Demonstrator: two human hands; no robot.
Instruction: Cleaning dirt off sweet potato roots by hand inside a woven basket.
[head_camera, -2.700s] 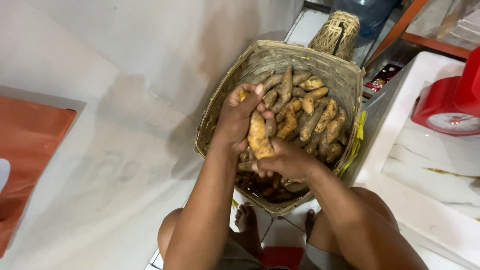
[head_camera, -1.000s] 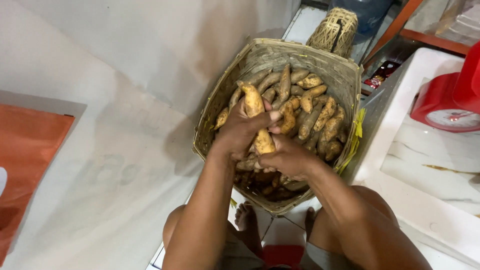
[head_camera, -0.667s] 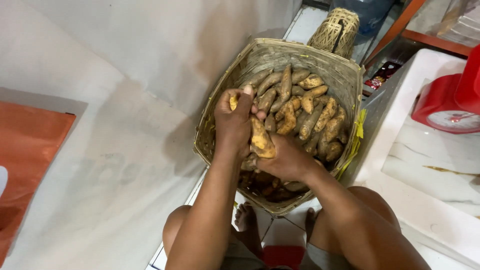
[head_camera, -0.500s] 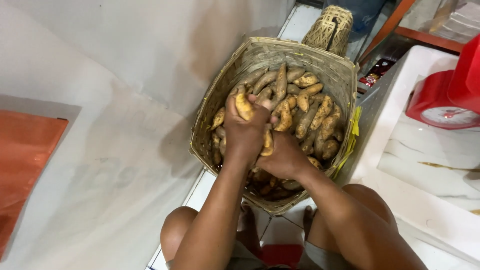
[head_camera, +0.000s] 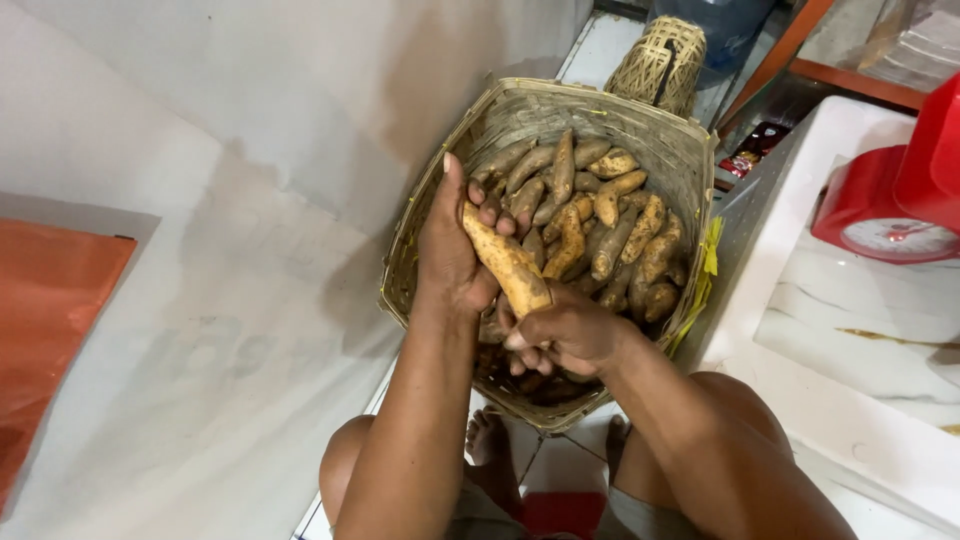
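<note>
Far to my left an orange sheet (head_camera: 50, 320) lies flat on the pale surface (head_camera: 200, 330), well apart from where I work. Next comes my left hand (head_camera: 455, 250), raised over the near left rim of the woven basket (head_camera: 640, 115). Its fingers are curled about the upper end of one sweet potato (head_camera: 505, 262), the thumb standing up along the rim side, so the grip is closed round it but loose, not clenched. This tuber slants down toward me, above the pile and clear of it. My right hand (head_camera: 565, 335) takes the lower end: the fingers fold under and around it, closed on the same sweet potato, with the knuckles over the near part of the basket.

Past my hands the heap of sweet potatoes (head_camera: 600, 215) fills the middle and far side of the basket, pale brown and dusty with soil. I judge the work to be early or midway: only this one is lifted out, and many lie untouched in the pile.

Further right, a smaller woven holder (head_camera: 662, 65) stands behind the basket, and a red kitchen scale (head_camera: 890, 195) sits on the white counter (head_camera: 860, 340).
</note>
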